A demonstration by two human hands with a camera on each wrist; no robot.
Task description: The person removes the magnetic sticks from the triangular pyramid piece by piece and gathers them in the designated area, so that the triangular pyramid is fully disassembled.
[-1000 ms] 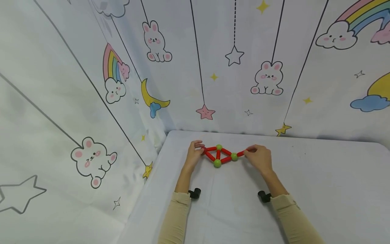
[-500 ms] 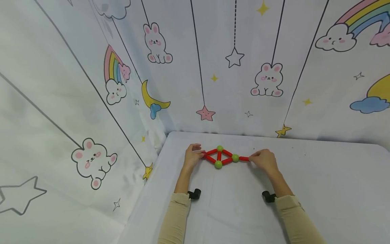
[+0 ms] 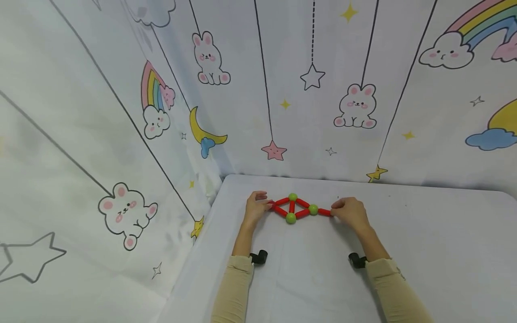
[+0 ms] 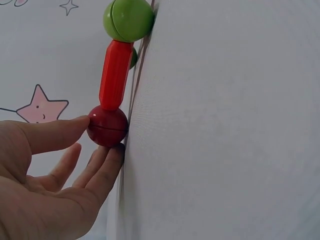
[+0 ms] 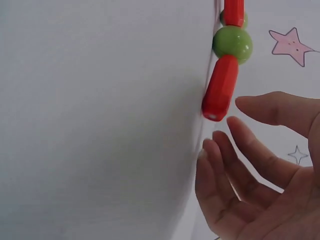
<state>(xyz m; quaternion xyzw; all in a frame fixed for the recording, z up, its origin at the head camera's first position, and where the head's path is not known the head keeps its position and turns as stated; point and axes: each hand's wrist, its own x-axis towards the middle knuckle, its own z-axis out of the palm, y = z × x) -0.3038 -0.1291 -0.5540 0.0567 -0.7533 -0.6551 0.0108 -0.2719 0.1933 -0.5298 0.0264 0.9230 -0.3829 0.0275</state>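
A flat frame of red magnetic rods and balls lies on the white table, two triangles sharing a middle rod (image 3: 291,207). My left hand (image 3: 255,210) is at its left corner, thumb and fingers pinching a dark red ball (image 4: 107,126). From that ball a red rod (image 4: 116,75) runs to a green ball (image 4: 131,21). At the right corner, another green ball (image 5: 233,45) carries a single red rod (image 5: 220,87) that points outward to the right. Around this rod's free end my right hand (image 5: 265,185) is spread, thumb and fingertips just off it.
The white table (image 3: 436,242) reaches back to a hanging cloth (image 3: 299,134) printed with rabbits, stars and rainbows. More of this cloth (image 3: 121,157) hangs along the left side. Each wrist wears a small black camera, one on the left (image 3: 259,257) and one on the right (image 3: 357,260).
My right hand has moved right and slightly nearer me, turning the outer rod from slanting up to slanting slightly down. My left hand stays at the red ball.
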